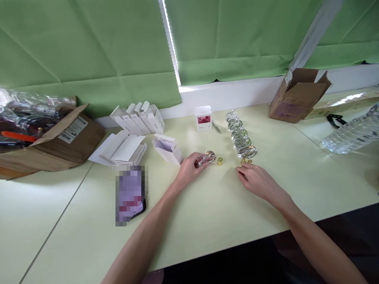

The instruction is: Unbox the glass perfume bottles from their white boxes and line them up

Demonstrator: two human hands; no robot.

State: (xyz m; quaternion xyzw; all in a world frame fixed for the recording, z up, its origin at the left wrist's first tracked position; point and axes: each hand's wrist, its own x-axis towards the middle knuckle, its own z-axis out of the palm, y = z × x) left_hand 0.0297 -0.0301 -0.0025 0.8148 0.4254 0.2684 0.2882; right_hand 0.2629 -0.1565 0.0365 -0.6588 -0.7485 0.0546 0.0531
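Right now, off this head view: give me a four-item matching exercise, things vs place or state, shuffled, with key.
Things
1. Left hand
2. Phone
3. Row of glass bottles
4. Printed white box

Place or state
A. On the table, just beyond the right hand
B. Upright, pink picture on its front
C. Holding a single clear bottle
D. Lying flat, mostly pixelated

Pairs: 1-C, 2-D, 3-A, 4-B

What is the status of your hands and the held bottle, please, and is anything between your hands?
Left hand holding bottle. Right hand by gold pieces, grip unclear. Gold cap between hands, beside bottle.
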